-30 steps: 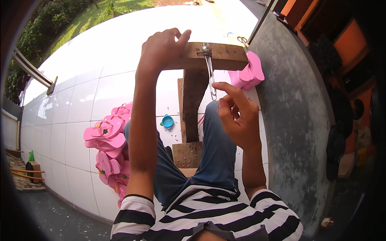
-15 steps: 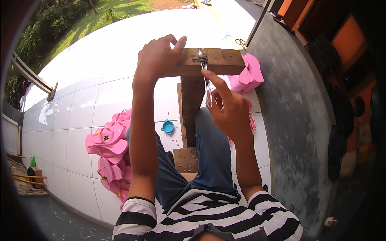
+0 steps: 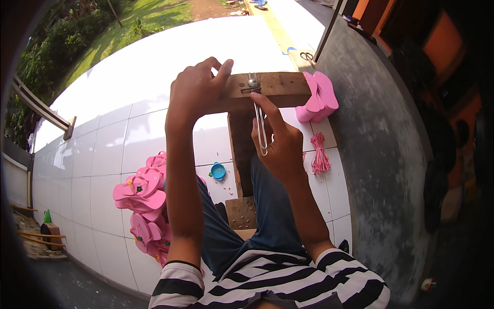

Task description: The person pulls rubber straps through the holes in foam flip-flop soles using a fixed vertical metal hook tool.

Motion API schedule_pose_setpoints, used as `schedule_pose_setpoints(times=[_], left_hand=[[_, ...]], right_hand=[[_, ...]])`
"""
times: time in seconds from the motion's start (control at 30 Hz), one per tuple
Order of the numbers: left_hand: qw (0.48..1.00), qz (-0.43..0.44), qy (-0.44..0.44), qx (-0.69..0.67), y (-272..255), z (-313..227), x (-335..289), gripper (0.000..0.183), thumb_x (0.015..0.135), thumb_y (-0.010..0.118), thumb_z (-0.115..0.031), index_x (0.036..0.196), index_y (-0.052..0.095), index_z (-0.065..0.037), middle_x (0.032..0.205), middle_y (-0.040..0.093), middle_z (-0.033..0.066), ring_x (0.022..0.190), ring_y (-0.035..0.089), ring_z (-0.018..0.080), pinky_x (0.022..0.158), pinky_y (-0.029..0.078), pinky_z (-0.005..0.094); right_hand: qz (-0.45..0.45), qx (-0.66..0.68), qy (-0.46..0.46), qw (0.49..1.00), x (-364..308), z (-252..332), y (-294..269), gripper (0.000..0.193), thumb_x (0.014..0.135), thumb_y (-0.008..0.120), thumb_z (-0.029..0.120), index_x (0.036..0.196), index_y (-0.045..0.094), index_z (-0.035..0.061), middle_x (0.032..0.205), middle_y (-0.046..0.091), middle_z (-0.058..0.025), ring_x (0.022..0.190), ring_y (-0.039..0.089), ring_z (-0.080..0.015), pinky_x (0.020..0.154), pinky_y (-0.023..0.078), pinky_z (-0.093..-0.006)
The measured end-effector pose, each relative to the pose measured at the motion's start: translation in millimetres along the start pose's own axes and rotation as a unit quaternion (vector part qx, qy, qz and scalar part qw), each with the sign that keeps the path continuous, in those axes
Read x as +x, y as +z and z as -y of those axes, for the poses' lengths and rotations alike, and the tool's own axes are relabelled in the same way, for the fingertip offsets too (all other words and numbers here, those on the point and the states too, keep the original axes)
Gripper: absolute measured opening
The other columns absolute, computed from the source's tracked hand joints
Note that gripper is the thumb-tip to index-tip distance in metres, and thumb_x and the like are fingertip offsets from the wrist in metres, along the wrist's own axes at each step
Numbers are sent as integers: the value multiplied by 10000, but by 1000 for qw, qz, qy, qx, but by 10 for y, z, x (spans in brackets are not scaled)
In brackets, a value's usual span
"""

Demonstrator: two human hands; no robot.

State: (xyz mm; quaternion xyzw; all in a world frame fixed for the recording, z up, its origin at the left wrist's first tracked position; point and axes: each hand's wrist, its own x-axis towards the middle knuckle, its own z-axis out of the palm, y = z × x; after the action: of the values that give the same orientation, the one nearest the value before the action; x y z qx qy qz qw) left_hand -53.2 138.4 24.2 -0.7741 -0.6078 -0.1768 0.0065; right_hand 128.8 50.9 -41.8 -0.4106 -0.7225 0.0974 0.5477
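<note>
A wooden crosspiece (image 3: 283, 85) tops an upright wooden post (image 3: 242, 149) between my legs. My left hand (image 3: 194, 91) is wrapped over the crosspiece's left end, its thumb raised; some of its fingers are hidden. In my right hand (image 3: 282, 141) is a long, narrow loop of shiny metal wire (image 3: 261, 131). The index fingertip presses near its upper part, at the crosspiece's near edge. The loop's upper end meets a round metal bolt head (image 3: 253, 83) and a nail-like metal pin (image 3: 250, 91) on the wood.
Pink flip-flops with flower trims (image 3: 141, 190) are piled at left. Plain pink soles (image 3: 320, 98) stand beyond the crosspiece's right end. Pink straps (image 3: 320, 157) lie bundled on the tiles. A small blue bowl (image 3: 218, 171) sits among pink bits; scissors (image 3: 306, 56) lie farther back.
The view has shifted, so the crosspiece appears lower and more of the pink straps shows. My right index fingertip is closer to the bolt head. My left hand stays on the wood.
</note>
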Motion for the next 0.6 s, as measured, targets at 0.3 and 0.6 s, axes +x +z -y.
schedule_pose_setpoints(times=[0.3,0.6], left_hand=[[1000,2,-11,-5,-56,-49,-43,464,800,679,-76,1253,589,-111,1087,660,94,844,703,273,700,567,382],[993,-2,-75,-86,-122,-148,-35,304,920,589,-259,1164,648,-88,1009,702,133,835,699,301,751,531,379]], right_hand=[[6,459,260,849,-443,147,48,577,923,507,90,1468,348,-7,658,551,-43,515,435,-63,454,342,-225],[96,805,340,476,-359,296,-527,685,938,418,230,1524,219,-61,600,499,-48,511,426,-103,470,368,-239]])
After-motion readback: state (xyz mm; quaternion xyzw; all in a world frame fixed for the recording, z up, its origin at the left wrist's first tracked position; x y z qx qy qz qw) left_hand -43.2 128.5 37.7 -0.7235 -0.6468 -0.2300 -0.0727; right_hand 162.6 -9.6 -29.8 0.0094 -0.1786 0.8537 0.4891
